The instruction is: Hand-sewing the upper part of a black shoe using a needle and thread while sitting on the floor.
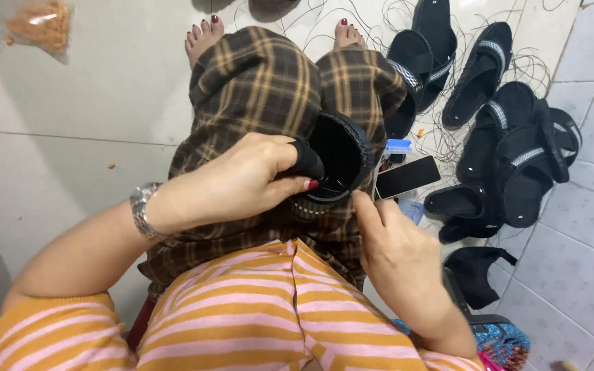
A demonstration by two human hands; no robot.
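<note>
My left hand [242, 182] grips a black sandal [338, 154] held on edge over my lap, with a black cover on its forefinger pressed against the sole's inside. My right hand [397, 251] sits just below and right of the sandal, fingers pinched close to its lower rim, seemingly on a thin dark thread; whether a needle is in them cannot be told. A metal watch [142, 209] is on my left wrist. My knees in brown plaid trousers [262, 89] lie under the sandal.
Several black sandals with striped straps [496, 130] lie piled on the tiled floor at the right, amid loose black thread [372, 20]. A black phone [407, 176] and a small blue object [399, 145] lie beside my right knee. A plastic bag of orange bits [36, 24] is at far left.
</note>
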